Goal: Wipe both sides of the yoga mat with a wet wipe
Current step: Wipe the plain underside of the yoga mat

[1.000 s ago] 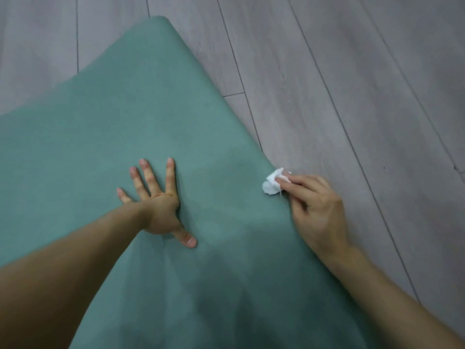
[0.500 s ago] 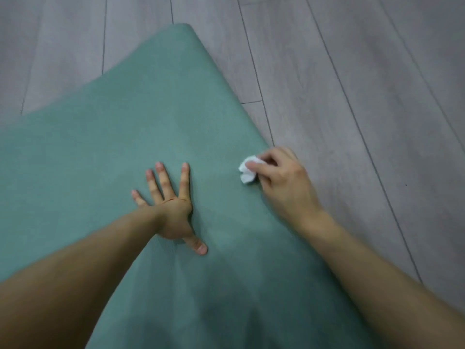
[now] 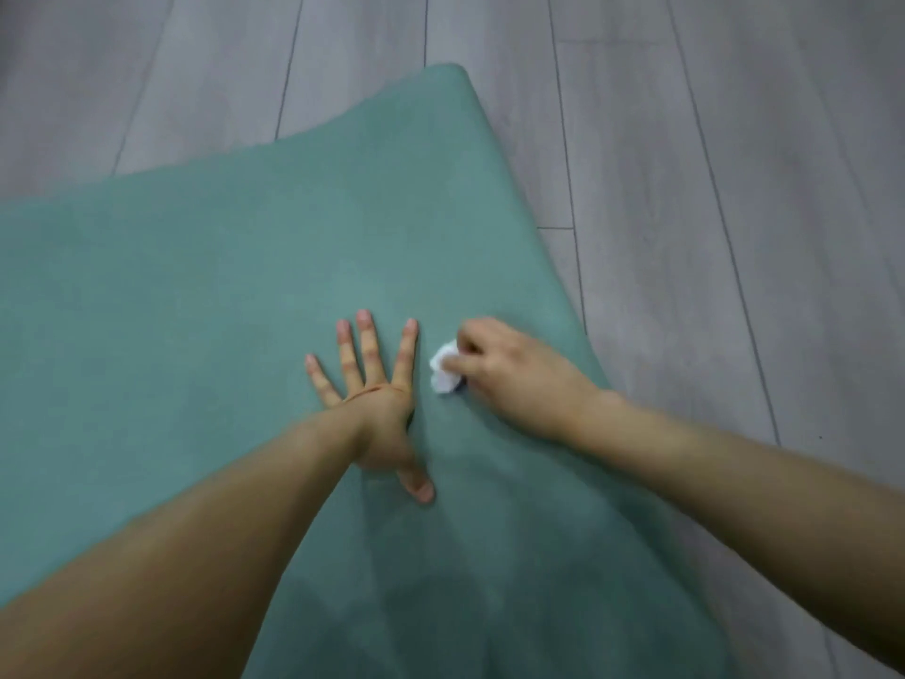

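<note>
Teal yoga mat (image 3: pixel 245 296) lies flat on the grey plank floor (image 3: pixel 734 188), filling centre and left of frame. Left hand (image 3: pixel 377 409) presses it, fingers spread; right hand (image 3: pixel 509 374) pinches a crumpled wet wipe (image 3: pixel 444 372) against it. Mat looks soft and floppy, best lifted at an edge.

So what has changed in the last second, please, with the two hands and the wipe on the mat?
The right hand, gripping the crumpled white wet wipe, slid it from the right edge of the teal-green foam yoga mat inward, ending close beside the left hand. The left hand stayed flat with spread fingers on the mat. The grey wooden plank floor looks unchanged.
</note>
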Demonstrator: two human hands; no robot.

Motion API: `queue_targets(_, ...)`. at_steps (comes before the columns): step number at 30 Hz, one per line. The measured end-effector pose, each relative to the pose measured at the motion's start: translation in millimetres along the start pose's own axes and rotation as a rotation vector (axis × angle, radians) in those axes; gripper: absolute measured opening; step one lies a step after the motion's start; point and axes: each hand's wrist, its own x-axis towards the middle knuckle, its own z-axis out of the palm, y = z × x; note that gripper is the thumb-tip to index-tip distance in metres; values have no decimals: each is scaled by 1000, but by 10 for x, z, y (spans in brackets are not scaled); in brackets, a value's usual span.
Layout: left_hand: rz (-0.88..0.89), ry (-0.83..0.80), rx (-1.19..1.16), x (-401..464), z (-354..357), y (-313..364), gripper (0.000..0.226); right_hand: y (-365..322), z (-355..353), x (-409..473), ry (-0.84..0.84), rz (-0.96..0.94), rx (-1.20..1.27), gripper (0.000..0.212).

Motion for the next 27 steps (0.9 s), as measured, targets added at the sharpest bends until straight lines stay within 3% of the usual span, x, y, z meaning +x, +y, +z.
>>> queue_targets(3, -3, 54, -44, 19, 1, -10, 198, 671, -162, 971, 73, 295, -39, 28)
queue_targets(5, -24, 62, -71, 11, 4, -18, 199, 622, -56, 1054, 83, 380, 3, 28)
queue_targets(8, -45, 35, -41, 33, 43, -6, 199, -45, 142, 293, -34, 238, 188, 33)
queue_targets(10, -68, 39, -47, 38, 37, 7, 199, -401, 138, -282, -215, 82, 293, 34)
queue_targets(12, -65, 20, -78, 14, 11, 31, 199, -317, 62, -294, -319, -54, 221, 30)
queue_targets(14, -31, 5, -90, 12, 3, 37, 198, 84, 0, 273, -187, -33, 99, 25)
queue_targets(16, -17, 1, -119, 7, -2, 18, 197, 556, -73, 1032, -38, 167, -15, 24)
queue_targets(18, -2, 9, -155, 3, 26, -7, 196, 864, -103, 1517, -18, 385, -54, 29)
queue_targets(20, 10, 19, -156, 4, 28, -25, 195, 789, -31, 1517, 27, 452, -19, 32)
queue_targets(22, 20, 11, -148, -1, -2, -24, 193, 440, 79, 1070, 18, 384, 61, 36)
queue_targets(24, 26, 25, -102, 6, -50, -41, 183, 56, 105, 498, -68, 305, 146, 38)
queue_targets(27, 18, 248, -144, 66, -405, -323, 129, -164, 98, 5, -177, 303, 185, 41)
